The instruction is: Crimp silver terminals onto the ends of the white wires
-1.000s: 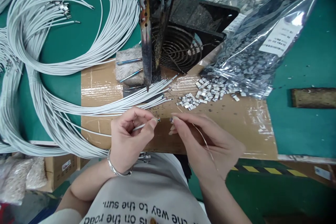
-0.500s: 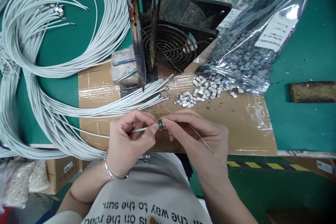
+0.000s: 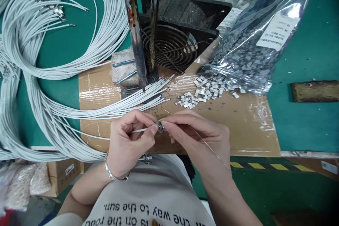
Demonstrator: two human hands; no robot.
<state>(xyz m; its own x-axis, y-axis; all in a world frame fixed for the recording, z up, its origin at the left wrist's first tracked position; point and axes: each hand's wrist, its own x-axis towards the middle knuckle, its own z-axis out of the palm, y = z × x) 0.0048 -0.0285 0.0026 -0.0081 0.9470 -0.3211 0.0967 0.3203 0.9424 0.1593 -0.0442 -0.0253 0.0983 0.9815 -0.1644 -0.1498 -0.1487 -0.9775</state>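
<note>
Above the front edge of the smooth green surface (image 3: pixel 304 127), a round, flexible white cable (image 3: pixel 138 130) is pinched by the drawn-together fingers of the left hand (image 3: pixel 127 144) and is best steadied there. A small, silvery metal connector (image 3: pixel 160 127) is gripped between the pinched fingers of the right hand (image 3: pixel 201 136) and should be aligned squarely, with the thin, pale wire (image 3: pixel 209 147) held clear.

Cool, even light falls on the fingers (image 3: pixel 150 132), flaring off the clear plastic bag (image 3: pixel 246 53) beyond them to the right and streaking the glossy cardboard sheet (image 3: pixel 92 84) to their left, with soft shadow just below them. The floor (image 3: pixel 254 190) to their lower right sinks into gloom, the bagged goods (image 3: pixel 19 187) far to their lower left turn soft, and the tiny part (image 3: pixel 160 127) between the fingertips lacks clear detail.
</note>
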